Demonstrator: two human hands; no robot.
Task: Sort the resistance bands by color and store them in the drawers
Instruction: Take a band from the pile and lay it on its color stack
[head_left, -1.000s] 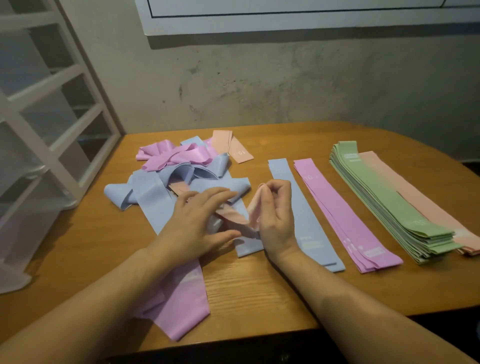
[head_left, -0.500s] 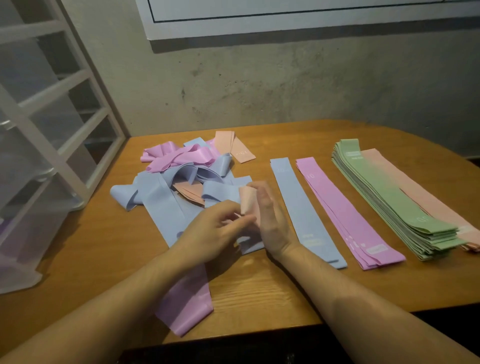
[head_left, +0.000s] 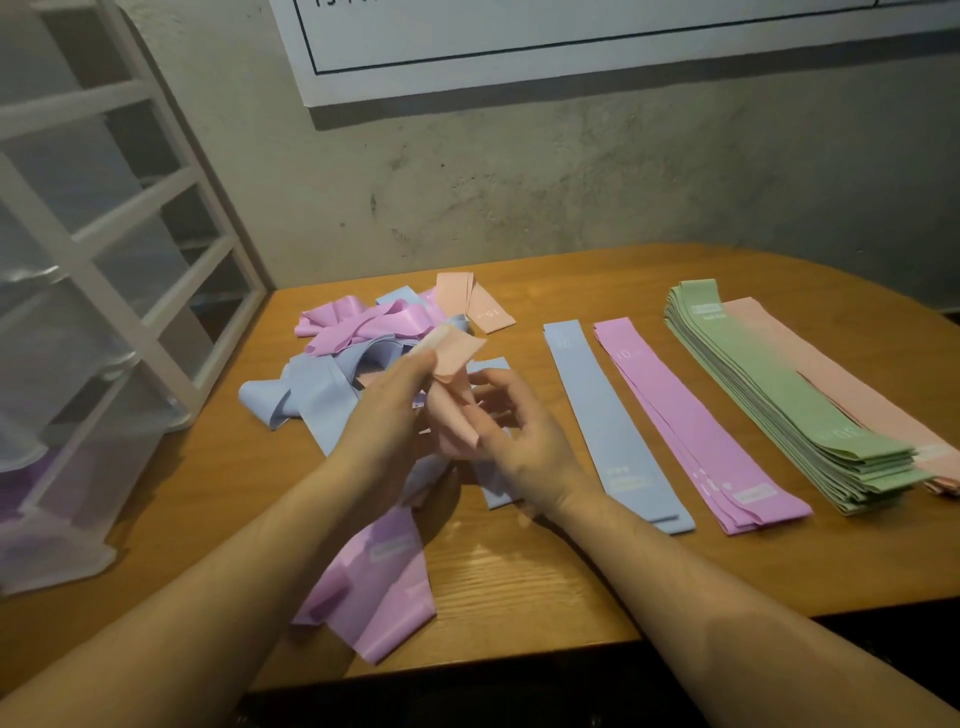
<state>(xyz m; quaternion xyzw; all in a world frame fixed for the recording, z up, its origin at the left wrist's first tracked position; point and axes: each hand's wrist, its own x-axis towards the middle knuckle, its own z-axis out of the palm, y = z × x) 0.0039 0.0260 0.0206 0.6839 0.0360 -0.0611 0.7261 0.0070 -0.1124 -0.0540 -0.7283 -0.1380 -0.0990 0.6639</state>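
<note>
Rough grey plaster wall behind, a white framed board (head_left: 571, 47) mounted high on it. Wooden tabletop (head_left: 519, 582), rounded edge, visible grain, warm orange-brown. Landmark: the loose heap of bands (head_left: 332, 364), a tangle of lilac and pale-blue rubbery strips, glossy where they fold.

Left of the heap: white-framed drawer unit (head_left: 104, 291) with translucent plastic drawers; something purple shows through a lower one.

Right of the heap, flat and parallel: blue stack (head_left: 597, 415), then pink-lilac stack (head_left: 691, 431), then a thick green stack (head_left: 779, 410) with many layered edges, then a peach stack (head_left: 852, 384) partly under the green. All are long flat matte strips with small pale labels near the ends.

Behind the heap: a folded peach band (head_left: 480, 306) printed "15".

Near side of the heap: one lilac band (head_left: 379, 582) trails toward the tabletop's front edge, ends curling.

Above the heap's right part, both hands meet around a crumpled peach band (head_left: 452, 384). Left hand (head_left: 384, 426): fingers pinch its upper fold, which flares out above them. Right hand (head_left: 519, 431): fingers curled around the lower part, which hangs as a soft tube. The band is lifted off the tabletop, held between the two hands.
</note>
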